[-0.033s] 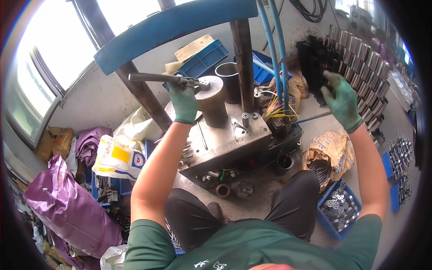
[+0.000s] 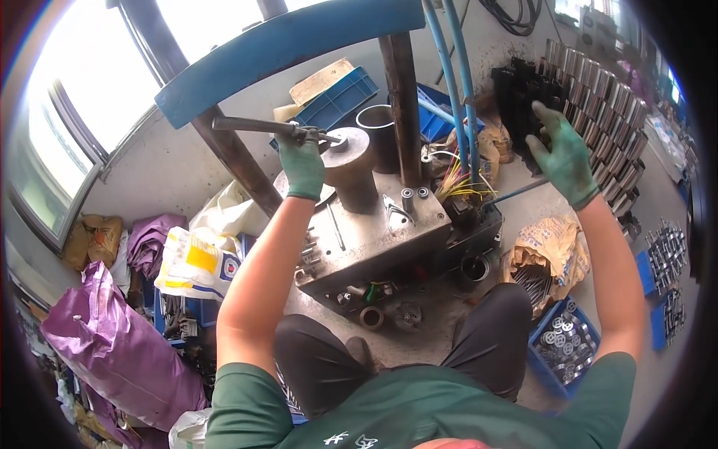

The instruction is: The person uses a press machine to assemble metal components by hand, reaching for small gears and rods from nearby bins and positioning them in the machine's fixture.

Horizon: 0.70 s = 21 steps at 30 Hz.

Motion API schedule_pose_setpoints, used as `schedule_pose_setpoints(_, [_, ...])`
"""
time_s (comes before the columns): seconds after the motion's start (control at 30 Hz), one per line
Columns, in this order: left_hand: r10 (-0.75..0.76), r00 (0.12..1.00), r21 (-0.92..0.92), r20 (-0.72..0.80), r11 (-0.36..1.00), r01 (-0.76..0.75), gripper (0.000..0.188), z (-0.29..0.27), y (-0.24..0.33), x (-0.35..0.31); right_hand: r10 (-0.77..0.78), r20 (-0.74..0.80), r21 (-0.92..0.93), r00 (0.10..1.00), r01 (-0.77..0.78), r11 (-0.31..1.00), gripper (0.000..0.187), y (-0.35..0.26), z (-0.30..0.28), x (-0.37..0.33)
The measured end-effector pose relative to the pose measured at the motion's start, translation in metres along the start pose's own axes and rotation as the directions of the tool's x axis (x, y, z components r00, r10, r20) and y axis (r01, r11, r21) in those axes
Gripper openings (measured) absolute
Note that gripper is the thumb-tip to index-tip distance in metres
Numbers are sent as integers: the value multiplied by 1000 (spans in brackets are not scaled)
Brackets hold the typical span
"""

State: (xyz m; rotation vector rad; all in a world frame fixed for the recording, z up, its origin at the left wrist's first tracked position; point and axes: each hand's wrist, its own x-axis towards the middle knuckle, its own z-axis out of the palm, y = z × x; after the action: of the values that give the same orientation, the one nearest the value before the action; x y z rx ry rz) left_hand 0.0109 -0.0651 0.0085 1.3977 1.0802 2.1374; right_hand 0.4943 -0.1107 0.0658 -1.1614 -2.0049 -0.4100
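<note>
My left hand (image 2: pixel 302 166), in a green and grey work glove, is closed round a long dark metal rod (image 2: pixel 247 126). The rod lies nearly level, its thick end to the left. Its thinner right end reaches the top of an upright metal cylinder (image 2: pixel 351 161), at a small round piece (image 2: pixel 339 144) there; whether they touch I cannot tell. The cylinder stands on a steel machine block (image 2: pixel 374 232). My gloved right hand (image 2: pixel 566 161) is raised at the right, fingers apart, with nothing visible in it. The end of a thin dark bar (image 2: pixel 520 191) lies close to its wrist.
A blue crossbeam (image 2: pixel 292 56) on dark posts (image 2: pixel 400 105) spans the machine. Two small bearing-like rings (image 2: pixel 407 194) sit on the block. Stacked metal tubes (image 2: pixel 598 101) line the right wall. A blue crate (image 2: pixel 565 344) of round metal parts and a paper sack (image 2: pixel 550 254) stand at the right.
My right hand has shifted slightly left, its fingers more upright. My left hand and the rod have moved a little left.
</note>
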Motion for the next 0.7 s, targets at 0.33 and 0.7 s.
schedule_pose_setpoints(0.33, [-140,990,254,10,958,133,36,22,-15,51,255,132,-149,958,-235,960,70,14,24,53])
schedule_pose_setpoints(0.7, [-107,990,394,96,917,61,31,22,-15,54,209,116,-48,971,-205,978,26,31,25,38])
